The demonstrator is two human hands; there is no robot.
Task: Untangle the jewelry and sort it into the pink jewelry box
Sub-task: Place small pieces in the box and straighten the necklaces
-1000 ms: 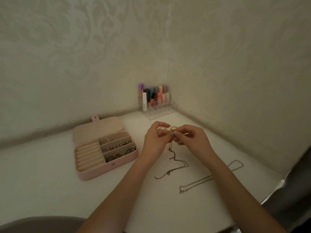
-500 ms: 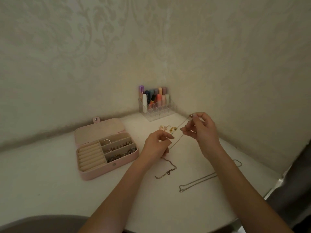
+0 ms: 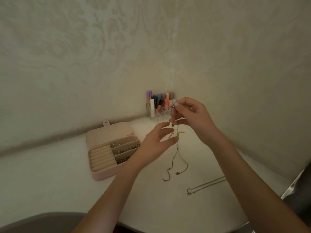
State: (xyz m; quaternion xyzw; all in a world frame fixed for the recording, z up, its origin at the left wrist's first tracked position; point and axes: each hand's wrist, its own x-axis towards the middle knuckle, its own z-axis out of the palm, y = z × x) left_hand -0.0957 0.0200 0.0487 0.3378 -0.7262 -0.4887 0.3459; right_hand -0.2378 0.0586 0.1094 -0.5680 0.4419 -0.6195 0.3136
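My right hand [image 3: 193, 117] is raised over the white table and pinches a thin gold chain [image 3: 178, 155] near its middle. Both chain ends hang down and trail on the table. My left hand [image 3: 157, 142] hovers just left of the hanging chain with fingers spread and relaxed, thumb tip close to the chain, gripping nothing. Small gold earrings [image 3: 180, 133] lie on the table behind the chain. The pink jewelry box [image 3: 102, 177] stands open at the left, with ring rolls, a ring and beaded pieces in its compartments.
A silver chain [image 3: 206, 184] lies on the table [image 3: 50, 182] to the right, partly under my right forearm. A clear organizer with lipsticks [image 3: 159, 106] stands in the corner against the patterned walls. The table's rounded edge runs along the bottom.
My right hand has risen and drawn the gold chain up. My left hand has let go and opened beside it. The chain ends now dangle onto the table.
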